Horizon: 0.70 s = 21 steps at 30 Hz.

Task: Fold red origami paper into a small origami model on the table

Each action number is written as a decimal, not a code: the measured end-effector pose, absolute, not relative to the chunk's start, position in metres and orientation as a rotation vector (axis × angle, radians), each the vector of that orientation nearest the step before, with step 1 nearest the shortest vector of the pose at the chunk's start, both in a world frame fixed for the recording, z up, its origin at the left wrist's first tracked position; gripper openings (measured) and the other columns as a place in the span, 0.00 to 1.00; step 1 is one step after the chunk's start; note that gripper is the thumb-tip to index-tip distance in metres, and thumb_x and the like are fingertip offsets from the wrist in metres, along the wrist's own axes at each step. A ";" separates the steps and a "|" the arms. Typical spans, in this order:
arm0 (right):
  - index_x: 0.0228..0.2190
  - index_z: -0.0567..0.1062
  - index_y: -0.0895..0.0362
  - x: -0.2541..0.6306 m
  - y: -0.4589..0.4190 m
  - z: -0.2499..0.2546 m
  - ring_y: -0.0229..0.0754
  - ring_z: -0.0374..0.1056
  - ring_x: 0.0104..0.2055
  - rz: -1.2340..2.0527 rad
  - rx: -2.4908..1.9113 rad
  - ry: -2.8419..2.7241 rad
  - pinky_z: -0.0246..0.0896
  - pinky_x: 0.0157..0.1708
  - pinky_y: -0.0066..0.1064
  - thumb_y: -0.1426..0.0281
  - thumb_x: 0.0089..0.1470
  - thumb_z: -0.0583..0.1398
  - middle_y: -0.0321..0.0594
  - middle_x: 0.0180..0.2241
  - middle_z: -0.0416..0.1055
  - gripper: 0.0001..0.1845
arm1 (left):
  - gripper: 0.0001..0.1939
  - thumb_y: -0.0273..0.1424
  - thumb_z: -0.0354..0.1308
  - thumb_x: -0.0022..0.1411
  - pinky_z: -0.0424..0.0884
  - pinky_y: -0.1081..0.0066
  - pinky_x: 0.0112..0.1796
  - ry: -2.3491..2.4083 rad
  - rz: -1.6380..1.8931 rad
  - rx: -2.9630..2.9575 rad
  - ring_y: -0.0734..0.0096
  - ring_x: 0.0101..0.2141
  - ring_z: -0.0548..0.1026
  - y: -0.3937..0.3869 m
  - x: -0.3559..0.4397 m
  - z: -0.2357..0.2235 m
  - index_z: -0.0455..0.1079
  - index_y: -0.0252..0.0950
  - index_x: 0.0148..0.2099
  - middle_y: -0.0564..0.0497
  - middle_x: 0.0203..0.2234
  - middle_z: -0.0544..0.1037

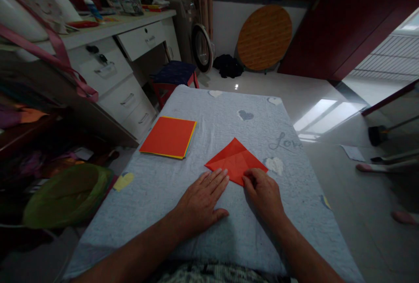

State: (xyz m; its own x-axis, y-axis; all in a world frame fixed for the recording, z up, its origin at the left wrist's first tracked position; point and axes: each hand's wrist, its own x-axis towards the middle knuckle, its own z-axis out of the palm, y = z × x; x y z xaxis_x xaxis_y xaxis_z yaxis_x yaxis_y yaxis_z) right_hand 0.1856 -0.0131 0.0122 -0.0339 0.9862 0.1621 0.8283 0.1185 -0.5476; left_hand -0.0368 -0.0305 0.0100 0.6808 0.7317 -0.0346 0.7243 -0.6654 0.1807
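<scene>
A folded sheet of red-orange paper (236,159) lies on the cloth-covered table (225,112) in front of me, one corner pointing away. My left hand (204,198) rests flat with its fingers stretched out, the fingertips on the paper's near left edge and the thumb apart. At the near right edge, my right hand (264,189) pinches the paper between thumb and fingers. To the left sits a stack of coloured paper (168,137), a red sheet on top with yellow and blue edges showing beneath.
A white desk with drawers (113,73) runs along the left, with a dark-topped stool (173,72) beside it. A green basket (68,193) stands low at left. Behind are an open washing machine (202,48) and a round wooden board (264,37) leaning on the wall.
</scene>
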 end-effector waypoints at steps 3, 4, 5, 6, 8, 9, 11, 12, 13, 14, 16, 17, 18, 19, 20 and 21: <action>0.32 0.75 0.57 0.185 -0.014 0.013 0.43 0.70 0.33 0.390 -1.737 -1.936 0.60 0.35 0.32 0.70 0.58 0.54 0.41 0.30 0.74 0.10 | 0.40 0.54 0.42 0.69 0.44 0.59 0.66 1.188 0.065 2.713 0.62 0.69 0.49 -0.031 -0.037 0.009 0.45 0.35 0.72 0.44 0.70 0.52; 0.32 0.75 0.57 0.185 -0.014 0.013 0.43 0.70 0.33 0.378 -1.731 -1.946 0.60 0.35 0.32 0.70 0.59 0.54 0.41 0.30 0.74 0.10 | 0.40 0.54 0.42 0.69 0.44 0.59 0.66 1.187 0.071 2.713 0.61 0.69 0.49 -0.031 -0.038 0.008 0.45 0.35 0.72 0.43 0.70 0.52; 0.32 0.75 0.57 0.184 -0.015 0.013 0.44 0.70 0.33 0.368 -1.727 -1.953 0.60 0.35 0.32 0.70 0.59 0.53 0.41 0.30 0.74 0.11 | 0.40 0.54 0.42 0.69 0.44 0.59 0.66 1.183 0.080 2.712 0.61 0.69 0.49 -0.031 -0.038 0.009 0.44 0.35 0.72 0.43 0.70 0.52; 0.32 0.75 0.57 0.184 -0.015 0.014 0.44 0.70 0.33 0.360 -1.725 -1.959 0.60 0.35 0.33 0.70 0.59 0.53 0.41 0.30 0.74 0.11 | 0.40 0.54 0.42 0.69 0.44 0.59 0.66 1.180 0.091 2.711 0.61 0.69 0.49 -0.031 -0.038 0.009 0.44 0.35 0.72 0.43 0.70 0.52; 0.33 0.75 0.57 0.183 -0.016 0.015 0.44 0.70 0.33 0.349 -1.728 -1.966 0.60 0.35 0.33 0.70 0.60 0.53 0.42 0.31 0.74 0.11 | 0.39 0.53 0.43 0.69 0.45 0.58 0.66 1.176 0.107 2.707 0.61 0.69 0.50 -0.031 -0.038 0.011 0.44 0.36 0.73 0.43 0.70 0.53; 0.33 0.75 0.57 0.183 -0.016 0.015 0.44 0.70 0.33 0.345 -1.731 -1.970 0.60 0.35 0.33 0.70 0.60 0.53 0.42 0.31 0.74 0.11 | 0.39 0.53 0.43 0.69 0.45 0.58 0.66 1.174 0.108 2.704 0.61 0.69 0.50 -0.032 -0.038 0.012 0.44 0.36 0.73 0.43 0.70 0.53; 0.33 0.75 0.56 0.183 -0.016 0.015 0.44 0.70 0.33 0.335 -1.730 -1.973 0.60 0.36 0.33 0.71 0.60 0.53 0.42 0.31 0.74 0.11 | 0.39 0.52 0.45 0.69 0.45 0.58 0.66 1.178 0.094 2.693 0.61 0.69 0.50 -0.031 -0.038 0.013 0.44 0.36 0.72 0.43 0.70 0.52; 0.33 0.75 0.56 0.183 -0.016 0.015 0.43 0.70 0.33 0.331 -1.725 -1.975 0.60 0.36 0.32 0.71 0.60 0.53 0.42 0.31 0.74 0.11 | 0.39 0.52 0.46 0.69 0.45 0.58 0.66 1.181 0.082 2.687 0.61 0.69 0.50 -0.031 -0.037 0.014 0.44 0.36 0.72 0.44 0.70 0.52; 0.33 0.75 0.56 0.183 -0.016 0.015 0.43 0.70 0.33 0.329 -1.721 -1.977 0.60 0.36 0.32 0.71 0.60 0.53 0.42 0.31 0.74 0.11 | 0.39 0.52 0.46 0.69 0.45 0.58 0.66 1.184 0.071 2.682 0.61 0.69 0.50 -0.031 -0.037 0.014 0.44 0.36 0.72 0.44 0.70 0.52; 0.33 0.75 0.56 0.183 -0.016 0.014 0.43 0.70 0.33 0.331 -1.720 -1.979 0.61 0.35 0.32 0.71 0.60 0.53 0.42 0.31 0.74 0.11 | 0.39 0.52 0.46 0.69 0.44 0.58 0.66 1.188 0.060 2.677 0.61 0.69 0.50 -0.031 -0.037 0.015 0.45 0.36 0.72 0.44 0.70 0.51; 0.33 0.75 0.57 0.184 -0.016 0.013 0.44 0.70 0.33 0.333 -1.725 -1.989 0.61 0.35 0.33 0.71 0.60 0.53 0.42 0.31 0.74 0.11 | 0.39 0.52 0.46 0.69 0.43 0.59 0.66 1.189 0.051 2.673 0.62 0.69 0.49 -0.031 -0.037 0.015 0.44 0.36 0.72 0.45 0.70 0.49; 0.33 0.75 0.57 0.184 -0.015 0.013 0.44 0.70 0.33 0.332 -1.727 -1.994 0.61 0.35 0.33 0.71 0.60 0.53 0.42 0.31 0.74 0.11 | 0.39 0.52 0.46 0.69 0.43 0.59 0.67 1.189 0.053 2.674 0.62 0.69 0.48 -0.031 -0.037 0.015 0.44 0.36 0.72 0.45 0.71 0.49; 0.33 0.75 0.57 0.184 -0.015 0.012 0.44 0.70 0.33 0.330 -1.728 -1.997 0.61 0.36 0.33 0.71 0.60 0.53 0.43 0.31 0.74 0.11 | 0.39 0.52 0.45 0.69 0.42 0.59 0.67 1.188 0.058 2.676 0.63 0.69 0.48 -0.031 -0.037 0.014 0.44 0.36 0.72 0.45 0.71 0.48; 0.33 0.75 0.57 0.184 -0.015 0.012 0.44 0.70 0.34 0.327 -1.725 -2.001 0.61 0.36 0.33 0.71 0.60 0.53 0.43 0.31 0.74 0.11 | 0.40 0.53 0.45 0.69 0.42 0.60 0.67 1.191 0.063 2.677 0.63 0.69 0.47 -0.031 -0.038 0.014 0.43 0.36 0.72 0.45 0.71 0.48; 0.33 0.75 0.57 0.183 -0.015 0.012 0.44 0.70 0.34 0.326 -1.721 -2.002 0.61 0.36 0.33 0.71 0.60 0.53 0.43 0.31 0.74 0.11 | 0.40 0.53 0.46 0.68 0.42 0.60 0.67 1.196 0.066 2.677 0.63 0.69 0.47 -0.031 -0.039 0.014 0.43 0.36 0.72 0.45 0.71 0.48; 0.33 0.75 0.57 0.183 -0.015 0.012 0.44 0.70 0.34 0.327 -1.718 -2.003 0.61 0.36 0.33 0.71 0.60 0.53 0.43 0.31 0.74 0.11 | 0.40 0.53 0.46 0.68 0.41 0.60 0.67 1.202 0.065 2.677 0.63 0.69 0.47 -0.032 -0.040 0.013 0.43 0.35 0.72 0.45 0.71 0.48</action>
